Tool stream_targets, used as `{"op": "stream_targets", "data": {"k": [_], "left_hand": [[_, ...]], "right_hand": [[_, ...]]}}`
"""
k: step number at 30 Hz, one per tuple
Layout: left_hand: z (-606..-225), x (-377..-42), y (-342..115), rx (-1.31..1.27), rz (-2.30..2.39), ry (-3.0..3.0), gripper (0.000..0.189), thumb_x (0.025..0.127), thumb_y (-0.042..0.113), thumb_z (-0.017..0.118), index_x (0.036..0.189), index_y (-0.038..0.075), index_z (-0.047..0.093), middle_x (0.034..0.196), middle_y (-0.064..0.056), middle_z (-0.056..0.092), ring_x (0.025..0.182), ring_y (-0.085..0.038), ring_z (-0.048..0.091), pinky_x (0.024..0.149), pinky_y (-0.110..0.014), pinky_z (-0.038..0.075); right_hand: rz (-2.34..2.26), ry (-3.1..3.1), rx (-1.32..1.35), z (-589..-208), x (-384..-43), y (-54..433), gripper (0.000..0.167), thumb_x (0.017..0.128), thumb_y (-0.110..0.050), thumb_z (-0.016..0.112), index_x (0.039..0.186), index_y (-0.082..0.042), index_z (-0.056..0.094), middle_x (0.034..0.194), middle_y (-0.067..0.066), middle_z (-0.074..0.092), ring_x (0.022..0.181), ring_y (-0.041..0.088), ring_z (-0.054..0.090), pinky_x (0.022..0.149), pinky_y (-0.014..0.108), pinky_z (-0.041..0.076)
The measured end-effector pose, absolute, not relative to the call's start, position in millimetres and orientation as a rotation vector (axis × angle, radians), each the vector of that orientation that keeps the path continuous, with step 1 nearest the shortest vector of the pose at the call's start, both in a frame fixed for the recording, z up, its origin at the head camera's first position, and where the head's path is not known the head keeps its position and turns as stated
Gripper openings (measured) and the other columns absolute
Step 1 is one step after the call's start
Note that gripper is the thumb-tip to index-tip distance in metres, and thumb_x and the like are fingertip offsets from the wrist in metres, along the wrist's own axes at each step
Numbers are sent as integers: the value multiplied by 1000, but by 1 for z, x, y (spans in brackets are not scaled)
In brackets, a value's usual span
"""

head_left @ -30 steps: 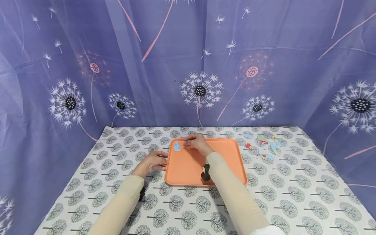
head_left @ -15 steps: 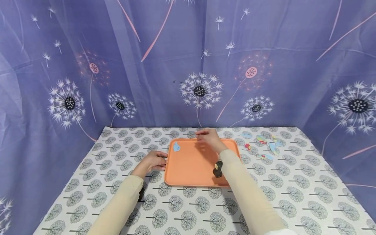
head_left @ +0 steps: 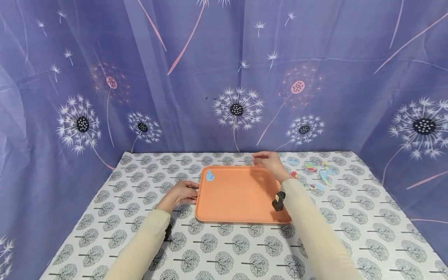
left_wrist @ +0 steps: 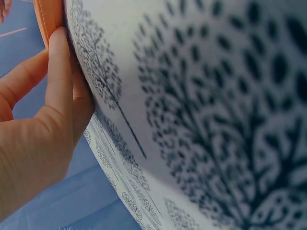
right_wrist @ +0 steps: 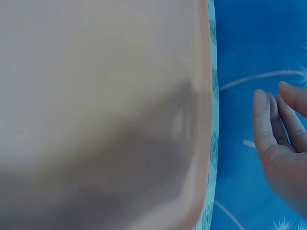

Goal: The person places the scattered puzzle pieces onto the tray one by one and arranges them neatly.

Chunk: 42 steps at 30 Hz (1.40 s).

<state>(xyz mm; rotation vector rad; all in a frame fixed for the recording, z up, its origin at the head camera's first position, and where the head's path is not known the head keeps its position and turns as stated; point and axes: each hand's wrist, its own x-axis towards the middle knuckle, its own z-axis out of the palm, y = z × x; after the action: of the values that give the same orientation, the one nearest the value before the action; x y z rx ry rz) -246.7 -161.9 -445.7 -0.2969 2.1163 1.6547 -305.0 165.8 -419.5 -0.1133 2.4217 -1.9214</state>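
Observation:
An orange tray (head_left: 241, 194) lies on the patterned tablecloth in the head view. On its far left corner is a light blue puzzle-like piece (head_left: 210, 175) with a scalloped edge. My left hand (head_left: 182, 192) holds the tray's left rim; in the left wrist view the thumb and fingers (left_wrist: 59, 62) meet at the orange edge (left_wrist: 49, 19). Over the tray's far right edge hovers my right hand (head_left: 268, 161), its fingers loosely bent and nothing between them. The right wrist view has that hand (right_wrist: 283, 139) apart from the tray's rim (right_wrist: 204, 120).
Several colourful flat pieces (head_left: 311, 167) lie to the right of the tray, near the table's far side. A blue curtain (head_left: 189, 97) with dandelion prints hangs behind and beside the table. The tree-patterned cloth (head_left: 210, 252) covers the tabletop.
My right hand has moved right, from beside the blue piece along the tray's far edge toward the loose pieces. The left hand stays at the rim, and the blue piece has not moved.

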Motion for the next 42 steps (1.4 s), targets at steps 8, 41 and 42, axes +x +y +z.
{"op": "stream_targets", "data": {"k": [8, 41, 42], "left_hand": [[-447, -247, -163, -294, 1652, 2118, 40, 86, -7, 63, 125, -6, 55, 87, -19, 67, 65, -18, 67, 66, -28, 62], [-449, -247, -163, -274, 1665, 2135, 38, 85, -9, 63, 123, -7, 56, 85, -18, 66, 66, -19, 66, 67, -29, 62], [-450, -247, -163, -275, 1666, 2134, 38, 85, -9, 63, 122, -7, 56, 85, -18, 66, 66, -18, 66, 67, -29, 62]], "right_hand": [[-1895, 2451, -51, -417, -302, 196, 36, 91, -5, 63, 123, 9, 58, 119, 29, 61, 101, 34, 66, 97, 47, 52], [-1651, 2532, 159, -438, -276, 300, 57, 94, -28, 64, 140, -1, 45, 133, 21, 54, 111, 26, 62, 111, 55, 34], [-1651, 2524, 157, -440, -276, 302, 57, 94, -27, 64, 141, -1, 44, 134, 21, 54, 111, 26, 62, 111, 56, 34]]}}
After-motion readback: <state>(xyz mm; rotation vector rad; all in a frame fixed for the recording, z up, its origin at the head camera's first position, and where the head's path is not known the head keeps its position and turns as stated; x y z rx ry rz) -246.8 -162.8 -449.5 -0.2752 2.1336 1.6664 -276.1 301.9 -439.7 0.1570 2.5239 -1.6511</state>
